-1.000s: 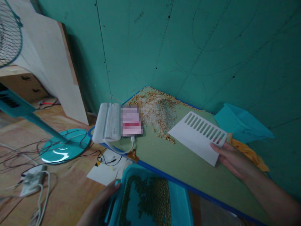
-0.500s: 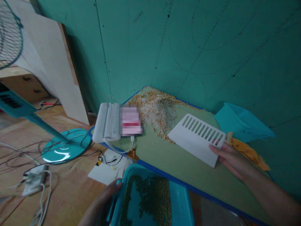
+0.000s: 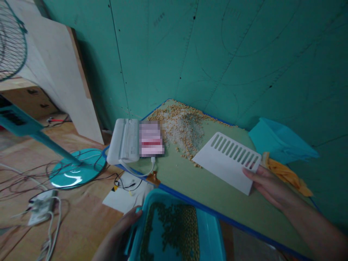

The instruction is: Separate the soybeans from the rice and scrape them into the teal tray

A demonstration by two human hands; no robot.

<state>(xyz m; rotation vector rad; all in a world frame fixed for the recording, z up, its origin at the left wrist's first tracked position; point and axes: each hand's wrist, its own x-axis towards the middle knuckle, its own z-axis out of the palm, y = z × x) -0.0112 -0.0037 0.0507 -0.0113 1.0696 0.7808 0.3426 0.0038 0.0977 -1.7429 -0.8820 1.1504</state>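
Toward nine o'clock from the centre of view, a white case [image 3: 123, 141] lies on the bench [image 3: 165, 173] just beside a flat device [image 3: 151, 139] with a pixelated face, a white cable [image 3: 138, 176] looping between them. Between eight and ten o'clock come a turquoise standing fan [image 3: 56, 146], a white power strip [image 3: 45, 206] on the wooden floor [image 3: 81, 217] and a tall pale board [image 3: 62, 72], while the green wall [image 3: 163, 54] fills twelve o'clock. Around three o'clock sits a turquoise folded item [image 3: 280, 141], with a crumpled orange cloth [image 3: 288, 175] just below it toward four.

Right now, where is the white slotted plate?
The white slotted plate is right of centre in the head view, in the right hand, just right of the bean pile.
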